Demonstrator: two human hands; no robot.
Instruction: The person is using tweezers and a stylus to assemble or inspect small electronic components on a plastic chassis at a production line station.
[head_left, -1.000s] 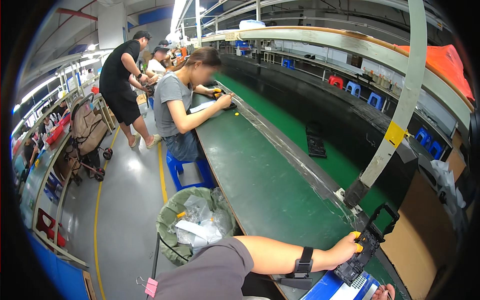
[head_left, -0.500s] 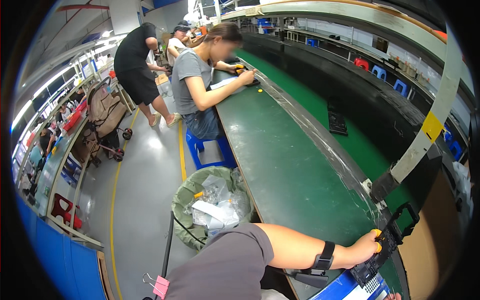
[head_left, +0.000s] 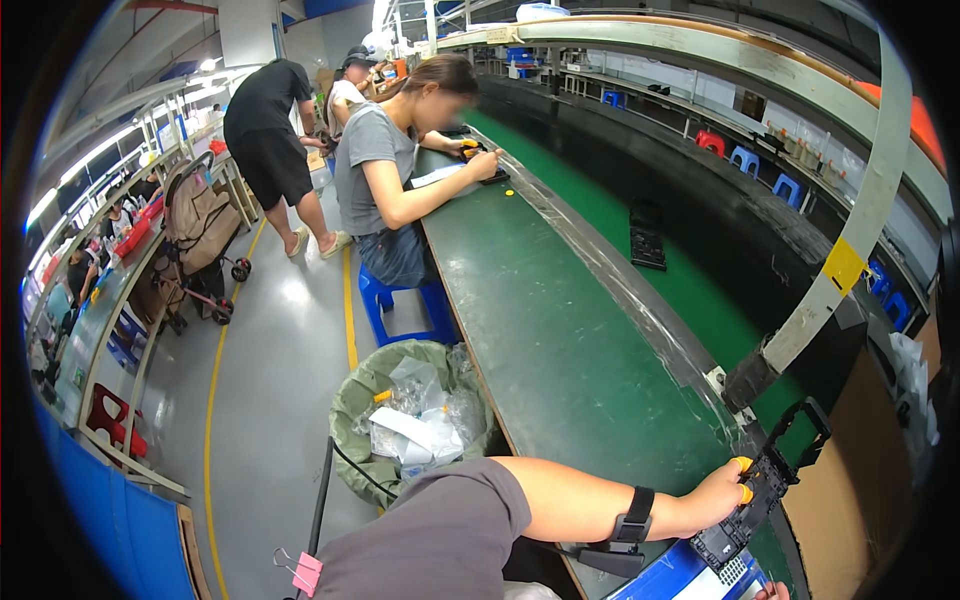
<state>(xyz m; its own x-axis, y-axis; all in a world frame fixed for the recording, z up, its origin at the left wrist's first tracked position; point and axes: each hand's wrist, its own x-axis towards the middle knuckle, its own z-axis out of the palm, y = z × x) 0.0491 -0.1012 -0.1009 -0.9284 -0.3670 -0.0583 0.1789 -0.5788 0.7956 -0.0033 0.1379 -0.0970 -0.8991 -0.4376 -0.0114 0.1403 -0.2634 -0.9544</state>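
My left hand (head_left: 712, 500) reaches out to the right over the bench, with yellow covers on its fingertips. Its fingers are closed on a black plastic frame (head_left: 765, 484), a part with moulded ribs and a hinged-looking open loop at its far end. Around my left forearm goes a black strap with a buckle. Below the frame lies a blue and white flat box or sheet (head_left: 668, 575). Of my right hand (head_left: 773, 592) only a few fingertips show at the lower edge, beside the blue and white item; what they hold is hidden.
The green bench (head_left: 570, 330) runs away ahead, beside a dark conveyor with another black frame (head_left: 647, 236) on it. A lined waste bin (head_left: 350, 415) stands left of the bench. A seated co-worker (head_left: 385, 165) works farther along. A metal post (head_left: 820, 290) rises at right.
The whole view has shifted slightly, so the bench and co-workers sit a little farther left. My left hand keeps its hold on the black frame.
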